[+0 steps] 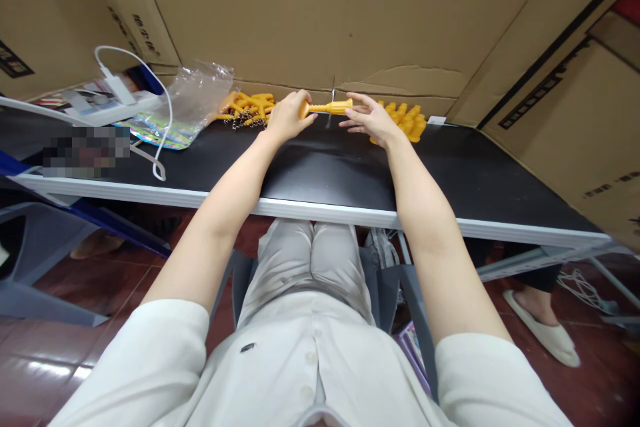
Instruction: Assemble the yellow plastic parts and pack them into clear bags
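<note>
My left hand (pixel 289 115) is closed around one end of a long orange-yellow plastic piece (pixel 339 107). The piece lies level, with a ribbed thin stretch near the left hand and a wider, bottle-like end pointing right. Beside that wide end is my right hand (pixel 373 119), its fingers spread apart; the thumb tip is at the end, and whether it touches I cannot tell. Left of my left hand lies a heap of orange-yellow parts (pixel 253 105) with short metal chains or springs. Several upright orange-yellow pieces (pixel 411 123) stand in a cluster behind my right hand.
The black tabletop (pixel 325 170) has a light metal front edge. A clear plastic bag (pixel 195 97), a white cable (pixel 170 113) and a white power strip (pixel 113 103) lie at left. Cardboard walls (pixel 300 13) enclose the back and sides. A person's slippered foot (pixel 543 327) shows below right.
</note>
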A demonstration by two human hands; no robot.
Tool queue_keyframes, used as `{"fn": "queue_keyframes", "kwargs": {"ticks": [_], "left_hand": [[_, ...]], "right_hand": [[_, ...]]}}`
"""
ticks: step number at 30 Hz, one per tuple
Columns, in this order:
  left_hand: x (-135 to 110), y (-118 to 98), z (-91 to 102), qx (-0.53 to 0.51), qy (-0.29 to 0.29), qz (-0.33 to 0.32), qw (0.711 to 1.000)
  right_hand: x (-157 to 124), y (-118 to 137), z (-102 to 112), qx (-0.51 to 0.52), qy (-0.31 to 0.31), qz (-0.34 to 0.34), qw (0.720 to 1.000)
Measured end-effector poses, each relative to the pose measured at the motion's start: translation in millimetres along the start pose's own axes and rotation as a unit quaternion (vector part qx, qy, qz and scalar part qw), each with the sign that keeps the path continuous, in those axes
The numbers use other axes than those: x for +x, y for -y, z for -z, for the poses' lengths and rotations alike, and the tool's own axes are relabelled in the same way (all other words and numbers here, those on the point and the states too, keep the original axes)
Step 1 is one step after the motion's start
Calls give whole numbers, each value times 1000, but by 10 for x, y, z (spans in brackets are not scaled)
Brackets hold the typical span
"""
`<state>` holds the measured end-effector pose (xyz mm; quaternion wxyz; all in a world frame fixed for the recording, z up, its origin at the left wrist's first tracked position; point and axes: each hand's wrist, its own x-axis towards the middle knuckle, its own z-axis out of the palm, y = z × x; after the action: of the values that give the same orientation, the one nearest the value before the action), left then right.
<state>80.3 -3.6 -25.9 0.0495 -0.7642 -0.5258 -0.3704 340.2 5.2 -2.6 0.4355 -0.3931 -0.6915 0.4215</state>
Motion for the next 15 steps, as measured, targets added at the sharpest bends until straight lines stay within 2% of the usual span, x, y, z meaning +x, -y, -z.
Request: {"fn": "queue_keyframes", "kwargs": {"ticks": [9, 15], "left_hand": [[-12, -29, 29, -2, -3, -6, 1000], [-22, -99, 75, -1, 11, 3, 1000]], "right_hand": [[11, 29, -24, -21, -13, 14, 1000], [-7, 78, -102, -20, -37, -7, 999]]}}
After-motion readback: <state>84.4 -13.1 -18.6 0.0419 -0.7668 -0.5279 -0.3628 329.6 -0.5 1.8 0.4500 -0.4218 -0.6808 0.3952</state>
